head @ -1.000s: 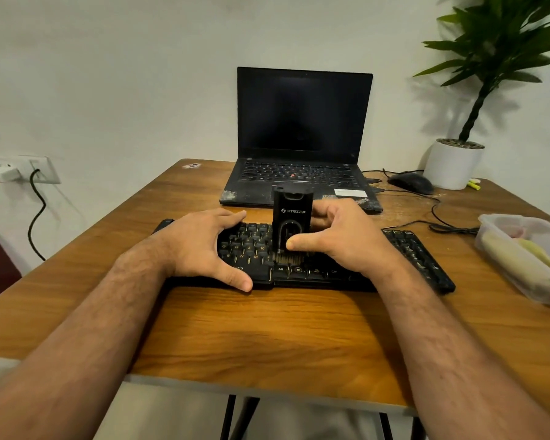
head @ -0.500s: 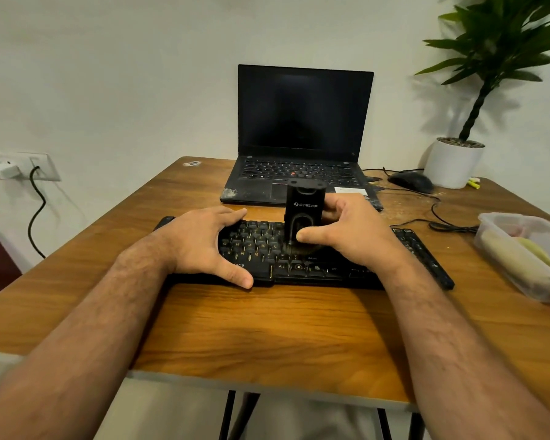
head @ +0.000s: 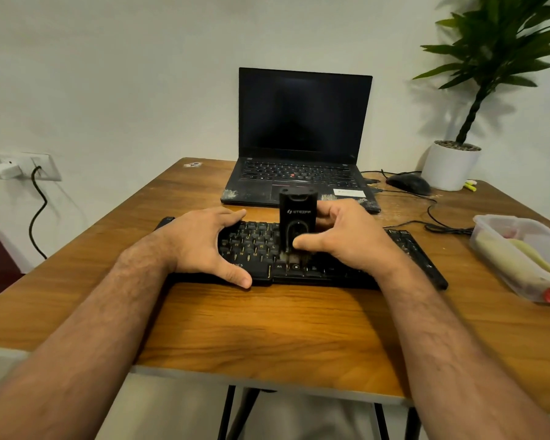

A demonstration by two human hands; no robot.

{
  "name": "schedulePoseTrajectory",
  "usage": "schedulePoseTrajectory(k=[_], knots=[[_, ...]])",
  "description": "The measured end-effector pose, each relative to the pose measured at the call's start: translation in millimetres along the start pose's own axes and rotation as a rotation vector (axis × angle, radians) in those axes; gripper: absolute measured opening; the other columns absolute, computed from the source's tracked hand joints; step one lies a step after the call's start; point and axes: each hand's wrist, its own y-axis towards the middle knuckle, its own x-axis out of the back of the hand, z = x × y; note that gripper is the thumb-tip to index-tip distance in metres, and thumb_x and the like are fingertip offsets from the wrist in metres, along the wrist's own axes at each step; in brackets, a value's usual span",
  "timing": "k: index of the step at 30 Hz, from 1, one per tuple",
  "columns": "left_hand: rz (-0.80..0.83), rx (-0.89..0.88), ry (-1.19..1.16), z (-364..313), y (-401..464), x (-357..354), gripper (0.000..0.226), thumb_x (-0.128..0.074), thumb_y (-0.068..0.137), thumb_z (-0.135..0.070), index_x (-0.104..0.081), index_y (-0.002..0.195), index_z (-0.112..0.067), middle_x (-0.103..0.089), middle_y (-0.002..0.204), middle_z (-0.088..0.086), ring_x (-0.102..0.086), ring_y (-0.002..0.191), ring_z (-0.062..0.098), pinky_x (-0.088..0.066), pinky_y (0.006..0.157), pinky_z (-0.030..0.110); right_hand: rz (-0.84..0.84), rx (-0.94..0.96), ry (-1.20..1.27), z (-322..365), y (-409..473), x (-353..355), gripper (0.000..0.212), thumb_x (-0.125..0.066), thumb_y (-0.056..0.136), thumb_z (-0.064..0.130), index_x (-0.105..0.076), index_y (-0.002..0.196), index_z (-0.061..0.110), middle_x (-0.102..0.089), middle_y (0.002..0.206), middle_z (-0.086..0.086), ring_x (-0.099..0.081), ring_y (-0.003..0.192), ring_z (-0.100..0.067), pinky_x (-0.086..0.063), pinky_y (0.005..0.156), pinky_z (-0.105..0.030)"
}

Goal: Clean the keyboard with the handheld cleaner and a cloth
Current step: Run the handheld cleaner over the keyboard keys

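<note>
A black keyboard (head: pixel 254 246) lies across the wooden table (head: pixel 267 325) in front of me. My right hand (head: pixel 343 236) grips the black handheld cleaner (head: pixel 297 217), which stands upright with its brush end down on the keys near the keyboard's middle. My left hand (head: pixel 204 239) spans the keyboard's left part, with its fingers at the far edge and its thumb on the near edge. The hands hide much of the keyboard. No cloth is visible.
An open black laptop (head: pixel 302 138) stands behind the keyboard. A mouse (head: pixel 408 183) with its cable and a potted plant (head: pixel 451 163) sit at the back right. A clear plastic container (head: pixel 521 258) lies at the right edge.
The cleaner and my right hand shifted right along the keys, then back toward me and left. My left hand stayed in place on the keyboard.
</note>
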Motion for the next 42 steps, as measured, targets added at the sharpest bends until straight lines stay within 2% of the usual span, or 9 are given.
schedulePoseTrajectory(k=[6,10,14,19,24,28,33,37,42], knots=[[-0.008,-0.012,0.008,-3.5,-2.2,1.3,0.155,-0.061,0.029,-0.099,-0.02,0.16,-0.028,-0.033,0.159,-0.01,-0.035,0.143,0.012,-0.029,0.119,0.036,0.241,-0.036,0.154,-0.8,-8.7,12.4,0.046,-0.079,0.077,-0.003,-0.07,0.11,0.027,-0.078,0.098,0.006,-0.074,0.095,-0.009,-0.057,0.088,-0.027],[-0.056,-0.057,0.098,-4.3,-3.4,1.8,0.152,-0.056,0.034,-0.103,-0.022,0.16,-0.024,-0.026,0.162,-0.011,-0.027,0.146,0.011,-0.025,0.122,0.037,-0.015,-0.051,0.053,-5.4,-1.3,13.2,0.045,-0.082,0.077,0.005,-0.069,0.111,0.032,-0.077,0.098,0.011,-0.073,0.089,-0.004,-0.059,0.088,-0.033],[-0.136,-0.14,0.102,-9.3,-7.7,3.6,0.145,-0.059,0.041,-0.099,-0.034,0.156,-0.016,-0.022,0.154,-0.018,-0.025,0.14,0.004,-0.023,0.116,0.024,0.171,-0.036,0.19,-4.6,-6.8,15.1,0.048,-0.079,0.076,-0.005,-0.07,0.108,0.029,-0.078,0.097,0.006,-0.074,0.093,-0.009,-0.058,0.085,-0.024],[-0.224,-0.244,0.204,-20.8,-5.4,-1.4,0.134,-0.055,0.047,-0.098,-0.049,0.148,-0.011,-0.029,0.13,-0.012,-0.032,0.121,0.008,-0.031,0.106,0.024,-0.077,-0.057,0.064,-7.1,2.1,10.3,0.047,-0.083,0.076,0.008,-0.069,0.115,0.031,-0.075,0.096,0.014,-0.071,0.086,0.003,-0.055,0.072,-0.016],[-0.263,-0.3,0.275,-25.2,-1.1,-6.6,0.129,-0.048,0.05,-0.101,-0.051,0.147,-0.017,-0.029,0.113,-0.01,-0.035,0.109,0.012,-0.039,0.099,0.03,0.14,-0.044,0.183,-6.7,-3.1,12.6,0.045,-0.08,0.076,-0.001,-0.07,0.107,0.03,-0.078,0.096,0.008,-0.073,0.091,-0.004,-0.056,0.074,-0.015],[-0.194,-0.271,0.276,-21.0,2.9,-8.4,0.126,-0.045,0.05,-0.104,-0.041,0.153,-0.031,-0.036,0.133,-0.011,-0.03,0.127,0.008,-0.025,0.11,0.033,-0.11,-0.06,0.014,-6.6,4.3,10.1,0.046,-0.084,0.076,0.013,-0.069,0.115,0.032,-0.074,0.1,0.014,-0.069,0.092,0.001,-0.052,0.08,-0.018],[-0.112,-0.182,0.344,-15.4,7.8,-9.8,0.144,-0.023,0.046,-0.111,-0.02,0.16,-0.025,-0.03,0.162,-0.006,-0.017,0.152,0.009,0.015,0.124,0.037,0.17,-0.067,0.169,-10.3,-4.0,18.6,0.046,-0.08,0.074,-0.005,-0.073,0.112,0.02,-0.078,0.1,0.002,-0.074,0.095,-0.012,-0.058,0.089,-0.03],[-0.057,-0.134,0.325,-15.1,8.3,-9.9,0.147,-0.02,0.043,-0.112,-0.014,0.161,-0.026,-0.032,0.161,-0.006,-0.024,0.15,0.008,0.019,0.122,0.038,-0.11,-0.095,0.015,-15.3,3.7,20.4,0.05,-0.085,0.073,0.008,-0.073,0.117,0.028,-0.077,0.096,0.011,-0.073,0.089,-0.003,-0.058,0.091,-0.035],[0.017,-0.103,0.212,-19.9,10.6,-6.2,0.147,-0.031,0.039,-0.11,-0.005,0.161,-0.031,-0.026,0.163,-0.009,-0.018,0.151,0.008,0.016,0.121,0.038,0.206,-0.097,0.217,-19.4,-4.6,29.7,0.047,-0.08,0.073,-0.007,-0.073,0.114,0.015,-0.078,0.102,-0.004,-0.074,0.099,-0.02,-0.055,0.094,-0.04]])
